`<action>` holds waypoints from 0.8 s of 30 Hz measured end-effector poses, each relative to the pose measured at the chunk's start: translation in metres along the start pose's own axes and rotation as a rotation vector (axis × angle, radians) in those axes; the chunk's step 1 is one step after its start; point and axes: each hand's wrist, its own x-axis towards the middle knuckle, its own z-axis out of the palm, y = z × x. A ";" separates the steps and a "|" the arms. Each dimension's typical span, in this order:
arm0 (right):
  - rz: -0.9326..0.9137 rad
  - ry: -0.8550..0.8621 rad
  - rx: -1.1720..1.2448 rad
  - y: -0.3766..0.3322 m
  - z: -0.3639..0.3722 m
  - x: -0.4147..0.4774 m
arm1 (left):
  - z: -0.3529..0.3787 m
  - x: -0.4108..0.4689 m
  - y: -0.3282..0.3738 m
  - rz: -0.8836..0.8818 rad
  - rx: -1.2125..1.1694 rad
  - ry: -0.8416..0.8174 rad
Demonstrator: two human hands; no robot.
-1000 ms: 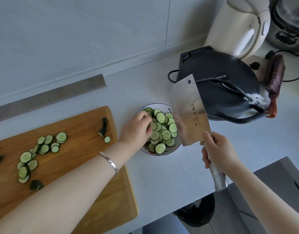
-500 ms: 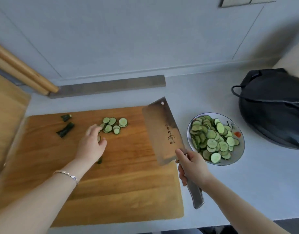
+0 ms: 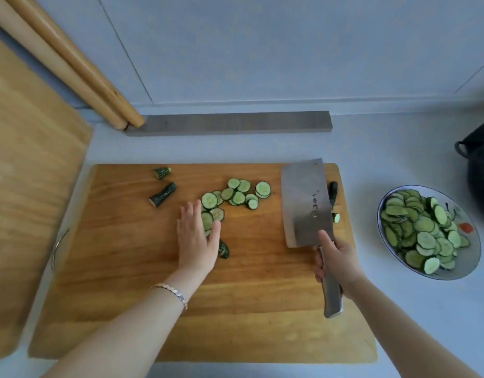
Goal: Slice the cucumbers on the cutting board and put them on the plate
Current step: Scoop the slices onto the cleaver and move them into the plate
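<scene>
Left hand (image 3: 197, 238) has left the plate (image 3: 466, 259) and is back on the cutting board (image 3: 235, 309); the cleaver (image 3: 303, 203) came across with the right hand (image 3: 336, 260) and is now over the board's right part.

Left fingers (image 3: 190, 214) are straight and close together, palm down on the board, holding nothing. The loose cucumber slices (image 3: 235, 196) lie just right of and beyond the fingertips. The nearest few touch the finger side and are partly hidden under the hand. The thumb is just above a dark end piece (image 3: 223, 249).

Right fingers are curled round the cleaver handle, with the blade pointing away and its flat side up. A cucumber stub (image 3: 333, 190) and a small cut bit (image 3: 336, 217) peek out at the blade's right edge.

Two more end pieces (image 3: 162, 198) sit on the board's far left, well apart from both hands.

The plate is on the counter (image 3: 399, 148) right of the board, heaped with slices.

Also there: rolling pins (image 3: 71, 64), a second wooden board (image 3: 22, 186) at left, a grey strip (image 3: 229, 123) at the wall and a dark appliance (image 3: 481, 173) at far right.
</scene>
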 end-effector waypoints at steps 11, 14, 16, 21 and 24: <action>0.076 -0.239 -0.263 -0.023 0.036 0.009 | 0.008 0.034 0.013 0.040 -0.257 0.049; 0.097 -0.293 -0.273 -0.023 0.050 0.004 | 0.010 0.038 0.013 0.092 -0.239 0.054; 0.105 -0.310 -0.266 -0.018 0.059 -0.002 | 0.011 0.038 0.013 0.085 -0.229 0.062; 0.107 -0.281 -0.202 -0.006 0.077 -0.017 | 0.013 0.036 0.019 0.086 -0.213 0.060; 0.114 -0.300 -0.171 0.004 0.093 -0.027 | 0.018 0.023 0.030 0.039 -0.279 0.057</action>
